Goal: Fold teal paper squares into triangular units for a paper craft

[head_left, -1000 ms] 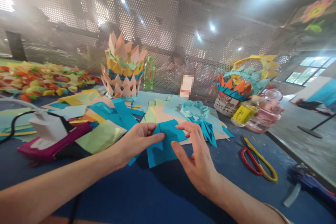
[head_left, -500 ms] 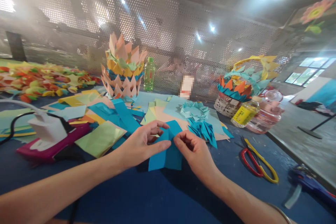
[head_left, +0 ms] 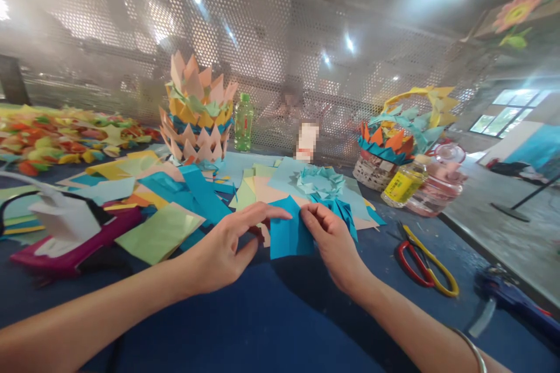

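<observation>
A blue sheet of paper [head_left: 289, 236], with a crease and a pointed top edge, is held up above the dark blue table [head_left: 245, 326]. My right hand [head_left: 335, 242] pinches its right edge between thumb and fingers. On the other side, my left hand [head_left: 231, 245] has its index finger stretched across the sheet's upper left part, with the thumb apart below. Behind the sheet lie a pale teal ring of folded paper [head_left: 321, 180] and folded blue paper pieces [head_left: 343, 213].
Scissors [head_left: 426, 262] and a glue gun [head_left: 511, 297] lie at the right. Bottles [head_left: 402, 186] and a paper basket [head_left: 380, 154] stand behind them. At the left are a magenta power strip [head_left: 79, 245], green paper [head_left: 160, 233] and a tall paper pineapple shape [head_left: 196, 116].
The blue sheet has been raised and turned a little. My left thumb has moved down off it, and the left index finger now reaches over it. The view has shifted slightly.
</observation>
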Tool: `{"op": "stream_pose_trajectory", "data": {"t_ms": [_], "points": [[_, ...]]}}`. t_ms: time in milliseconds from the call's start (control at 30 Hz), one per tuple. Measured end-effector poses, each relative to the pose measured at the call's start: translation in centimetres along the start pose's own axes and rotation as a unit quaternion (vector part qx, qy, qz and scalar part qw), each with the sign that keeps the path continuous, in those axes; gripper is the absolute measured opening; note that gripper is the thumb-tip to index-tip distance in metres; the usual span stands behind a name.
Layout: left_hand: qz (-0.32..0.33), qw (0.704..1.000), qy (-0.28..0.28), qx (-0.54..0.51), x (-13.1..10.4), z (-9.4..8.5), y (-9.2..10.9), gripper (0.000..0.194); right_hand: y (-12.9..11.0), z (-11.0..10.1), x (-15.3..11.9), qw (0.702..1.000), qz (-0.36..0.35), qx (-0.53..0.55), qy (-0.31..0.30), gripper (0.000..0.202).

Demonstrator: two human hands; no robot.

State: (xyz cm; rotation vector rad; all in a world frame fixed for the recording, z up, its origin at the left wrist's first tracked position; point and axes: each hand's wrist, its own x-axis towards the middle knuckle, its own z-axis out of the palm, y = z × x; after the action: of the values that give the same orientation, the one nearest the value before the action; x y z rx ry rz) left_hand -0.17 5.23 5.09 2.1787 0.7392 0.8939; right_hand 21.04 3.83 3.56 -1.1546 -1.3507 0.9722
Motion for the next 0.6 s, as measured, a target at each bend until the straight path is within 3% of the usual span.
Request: {"op": "stream_pose_trajectory", "data": {"t_ms": [167,600], "points": [[-0.003,0.999,0.009,0.052,0.1,0.0,0.0,0.028,0.0,0.1,0.0,1.0,-0.004,0.008,0.002,0.028],[-0.033,0.995,0.079,0.053,0.4,0.0,-0.7,0.023,-1.1,0.7,-0.8,0.989,0.079,0.073,-0.099,0.028]]}}
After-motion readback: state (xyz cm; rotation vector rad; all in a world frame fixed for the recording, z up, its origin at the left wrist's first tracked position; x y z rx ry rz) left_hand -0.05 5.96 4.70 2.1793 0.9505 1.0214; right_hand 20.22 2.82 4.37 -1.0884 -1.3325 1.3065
